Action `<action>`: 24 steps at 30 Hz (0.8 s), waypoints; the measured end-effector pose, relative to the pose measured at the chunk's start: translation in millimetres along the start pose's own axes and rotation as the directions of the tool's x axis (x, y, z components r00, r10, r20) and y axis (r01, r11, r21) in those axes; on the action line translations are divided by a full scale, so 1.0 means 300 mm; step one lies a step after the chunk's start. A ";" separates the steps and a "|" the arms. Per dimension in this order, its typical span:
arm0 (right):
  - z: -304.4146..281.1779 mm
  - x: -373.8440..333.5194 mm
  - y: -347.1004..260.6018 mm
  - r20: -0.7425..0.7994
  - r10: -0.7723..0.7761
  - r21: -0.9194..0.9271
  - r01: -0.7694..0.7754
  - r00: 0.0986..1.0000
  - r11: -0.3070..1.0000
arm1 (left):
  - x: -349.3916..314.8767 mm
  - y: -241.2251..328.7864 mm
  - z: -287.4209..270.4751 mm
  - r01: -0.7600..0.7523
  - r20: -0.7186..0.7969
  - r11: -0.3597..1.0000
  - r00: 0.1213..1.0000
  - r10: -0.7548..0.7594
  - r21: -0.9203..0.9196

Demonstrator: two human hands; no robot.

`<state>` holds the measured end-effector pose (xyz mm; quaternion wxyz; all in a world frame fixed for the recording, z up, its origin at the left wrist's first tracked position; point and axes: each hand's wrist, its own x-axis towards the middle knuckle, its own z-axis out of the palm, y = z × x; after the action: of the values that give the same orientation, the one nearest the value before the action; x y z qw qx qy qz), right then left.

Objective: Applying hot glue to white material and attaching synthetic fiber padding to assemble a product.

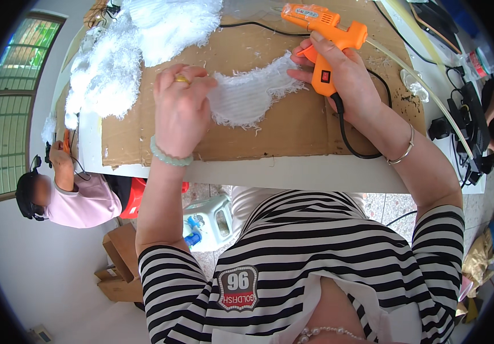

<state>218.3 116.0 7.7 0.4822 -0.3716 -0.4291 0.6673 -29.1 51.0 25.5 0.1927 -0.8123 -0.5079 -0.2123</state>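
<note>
My right hand (350, 71) is wrapped round the handle of an orange hot glue gun (322, 28). Its nozzle points to the far left, and a long translucent glue stick (399, 64) sticks out of its back. Below the gun lies a curved piece of white fabric (247, 97) with a ribbed face and frayed, fluffy edges. My left hand (182, 103) has its fingers closed at the left end of this piece, their tips partly hidden. The right end of the fabric reaches close to the fingertips of my right hand.
A brown cardboard sheet (161, 143) covers much of the white table (293, 172). White fluffy fabric (106, 74) is heaped at the far left. The gun's black cord (344, 135) loops beside my right wrist. Adapters and cables (470, 126) crowd the right edge. Another person (80, 198) works at the left.
</note>
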 end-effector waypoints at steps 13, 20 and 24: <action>0.023 -0.041 -0.142 0.227 -0.113 -0.052 0.128 0.967 0.990 | -0.067 0.056 -0.057 0.219 -0.202 0.963 0.947 -0.248 -0.156; 0.048 -0.086 -0.145 0.466 0.087 -0.416 0.132 0.880 0.900 | -0.133 -0.020 -0.028 0.388 -0.037 0.873 0.908 -0.416 -0.296; 0.064 -0.069 -0.113 0.485 0.264 -0.630 0.123 0.834 0.767 | -0.127 -0.033 -0.004 0.397 0.051 0.829 0.910 -0.412 -0.394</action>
<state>217.2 97.6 47.6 0.1568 -0.3226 -0.7338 0.5770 -53.3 26.1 7.0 -0.0155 -0.7041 -0.6111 -0.3612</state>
